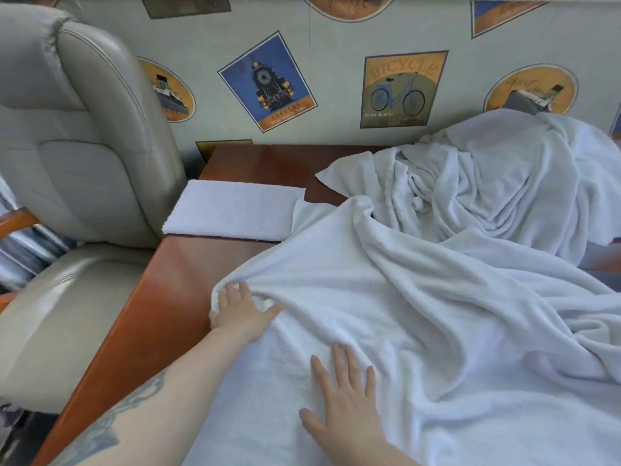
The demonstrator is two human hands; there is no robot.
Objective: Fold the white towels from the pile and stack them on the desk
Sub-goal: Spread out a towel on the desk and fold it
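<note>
- Wallpapered room, pale blue-green wall (pixel 336 79) covered in vintage travel-poster prints, with a reddish wooden desk (pixel 161 297) pushed up against it.
- Readable stuff on the wall: a blue train poster (pixel 267 82) says "EXPRESS", and a tan bicycle poster (pixel 403 89) says "BICYCLE" up top and "Finest Quality" lower down. The oval ship prints are too blurry to read.
- Count of towels: one folded towel (pixel 235 210) lying flat at the desk's left edge toward the back, one big spread towel (pixel 420 314) covering most of the front half, and a crumpled pile (pixel 504 176) at the back right corner. Can't tell how many are in that pile.
- The spread towel's far corner overlaps the right end of the folded one.
- Two hands in view. The left hand (pixel 242 311) sits at the spread towel's left edge, fingers curled into a bunched bit of cloth, gripping it.
- The right hand (pixel 346 401) lies flat on the same towel near the front edge, fingers straight and spread, just pressing down.
- Open room: a strip of bare wood along the desk's left edge and a patch at the back, between the folded towel and the pile.
- One grey leather chair (pixel 84 163) sits right against the desk's left side.
</note>
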